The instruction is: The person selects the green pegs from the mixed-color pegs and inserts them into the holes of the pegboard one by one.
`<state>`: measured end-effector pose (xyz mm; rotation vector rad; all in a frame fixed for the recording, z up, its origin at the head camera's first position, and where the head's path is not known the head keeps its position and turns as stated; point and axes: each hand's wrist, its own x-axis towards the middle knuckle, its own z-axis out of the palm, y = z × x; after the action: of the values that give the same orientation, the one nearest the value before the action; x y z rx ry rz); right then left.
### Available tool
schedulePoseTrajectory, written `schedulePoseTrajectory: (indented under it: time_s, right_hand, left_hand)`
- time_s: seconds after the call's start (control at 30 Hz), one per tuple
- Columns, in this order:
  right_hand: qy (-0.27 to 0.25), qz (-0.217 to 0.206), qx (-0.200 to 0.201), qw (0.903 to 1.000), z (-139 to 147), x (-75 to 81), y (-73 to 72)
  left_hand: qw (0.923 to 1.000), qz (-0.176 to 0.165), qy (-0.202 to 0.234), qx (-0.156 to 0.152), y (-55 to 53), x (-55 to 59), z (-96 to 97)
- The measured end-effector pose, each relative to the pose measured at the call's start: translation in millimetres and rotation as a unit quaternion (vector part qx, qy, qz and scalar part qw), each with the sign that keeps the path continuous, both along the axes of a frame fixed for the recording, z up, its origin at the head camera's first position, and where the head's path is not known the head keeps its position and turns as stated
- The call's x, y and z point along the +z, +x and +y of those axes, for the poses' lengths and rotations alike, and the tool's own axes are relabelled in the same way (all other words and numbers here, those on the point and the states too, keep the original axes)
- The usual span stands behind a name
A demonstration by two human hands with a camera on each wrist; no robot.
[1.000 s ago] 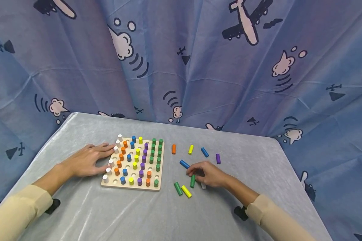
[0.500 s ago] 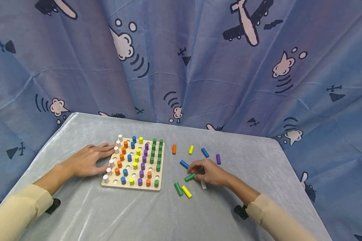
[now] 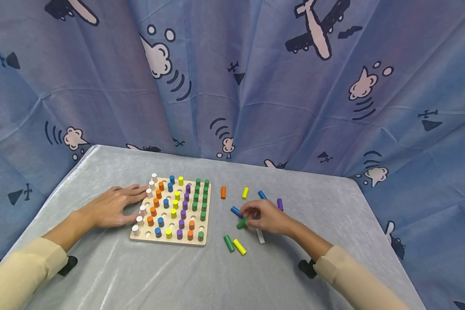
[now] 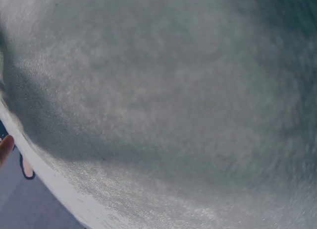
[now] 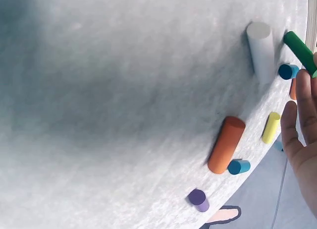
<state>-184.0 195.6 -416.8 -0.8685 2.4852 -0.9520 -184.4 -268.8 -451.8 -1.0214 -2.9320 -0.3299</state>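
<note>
My right hand (image 3: pixel 267 217) pinches a green peg (image 3: pixel 242 223) between thumb and fingers, close over the cloth. The right wrist view shows this green peg (image 5: pixel 299 50) tilted at the fingertips. To the left lies a wooden pegboard (image 3: pixel 178 242), with rows of upright white, orange, blue, yellow, purple and green pegs and some bare holes. My left hand (image 3: pixel 114 206) lies flat at its left edge, fingers extended, fingertips right at the white pegs (image 3: pixel 143 209). In the left wrist view only one fingertip (image 4: pixel 6 147) shows.
Around my right hand lie loose pegs: blue (image 3: pixel 236 211), white (image 3: pixel 260 236), yellow (image 3: pixel 239 246), green (image 3: pixel 229 243), orange (image 3: pixel 223 192) and purple (image 3: pixel 280 204). The right wrist view also shows an orange peg (image 5: pixel 227 144), hidden by the hand in the head view. A patterned curtain (image 3: pixel 232 77) hangs behind the table.
The green peg in my right hand has swung from upright in view to slanted and moved slightly up and left. More of the white peg shows. My left hand has stayed put.
</note>
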Motion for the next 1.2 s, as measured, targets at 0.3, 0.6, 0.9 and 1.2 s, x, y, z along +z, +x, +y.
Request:
schedulePoseTrajectory:
  time_s: [0.3,0.6,0.9,1.2]
  right_hand:
    - [-0.004,0.004,-0.009,0.9999,-12.0,-4.0,1.8]
    - [-0.002,0.032,-0.022,0.9992,-20.1,-4.9,2.1]
    - [-0.011,0.058,-0.020,0.9981,-42.2,6.6,-4.6]
    - [-0.062,0.101,-0.039,0.9922,-72.5,17.3,-7.0]
  left_hand:
    - [1.0000,-0.003,0.002,0.000,0.2,-1.5,-0.6]
    - [1.0000,-0.003,0.003,0.000,-0.5,-1.3,-0.3]
    - [1.0000,0.002,0.004,-0.004,-0.6,-1.0,0.2]
    - [1.0000,0.003,0.006,-0.001,-1.5,-1.8,-0.6]
